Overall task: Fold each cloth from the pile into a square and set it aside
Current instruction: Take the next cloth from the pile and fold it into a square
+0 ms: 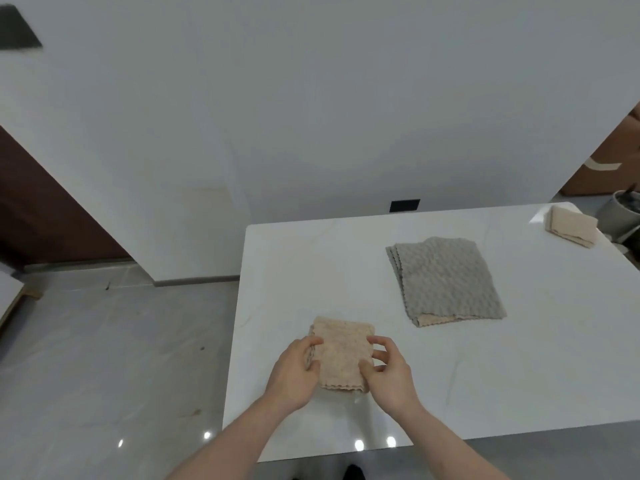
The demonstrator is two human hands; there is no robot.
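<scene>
Both hands hold a small folded fuzzy beige cloth (341,353) on the white table (485,375). The left hand (294,370) pinches its left edge, the right hand (389,370) its right edge.

I see both bare forearms reaching forward and converging; my left hand (294,370) curls its fingers round the left edge of the folded beige cloth (341,351); my right hand (389,370) pinches its right edge, fingers bent.

Looking like a home interior: white marble-look desk (311,258), glossy tiled floor (104,358), plain wall (311,98), wooden door (45,209).
</scene>
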